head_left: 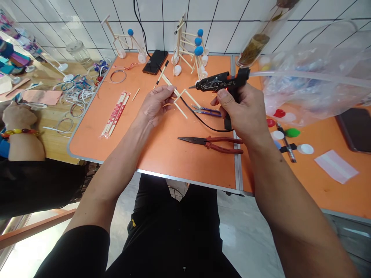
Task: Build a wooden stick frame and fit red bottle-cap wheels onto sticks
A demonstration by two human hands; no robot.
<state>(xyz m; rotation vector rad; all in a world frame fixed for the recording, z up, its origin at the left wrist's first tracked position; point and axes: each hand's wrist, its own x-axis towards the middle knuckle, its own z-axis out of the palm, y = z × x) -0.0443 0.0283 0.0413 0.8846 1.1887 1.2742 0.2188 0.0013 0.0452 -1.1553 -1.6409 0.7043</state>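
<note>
My left hand (159,102) pinches a small frame of joined wooden sticks (180,101) above the orange table (162,150). My right hand (242,110) is wrapped round the grip of a black glue gun (223,82). A clear glue stick (285,77) runs out of its back, and its nozzle points left, close to the frame but apart from it. Below the hands lie red-handled long-nose pliers (210,143) and purple-handled scissors (207,111), partly hidden by my right hand. Chopsticks in red-and-clear wrappers (116,114) rest left of my left hand.
Stick models with blue balls (189,48) stand along the tiled wall beside a phone (155,61). A plastic bag (315,77), bottle caps (292,133) and another phone (358,129) are at right. Another person's hand (19,115) is at far left by tangled cords (77,87).
</note>
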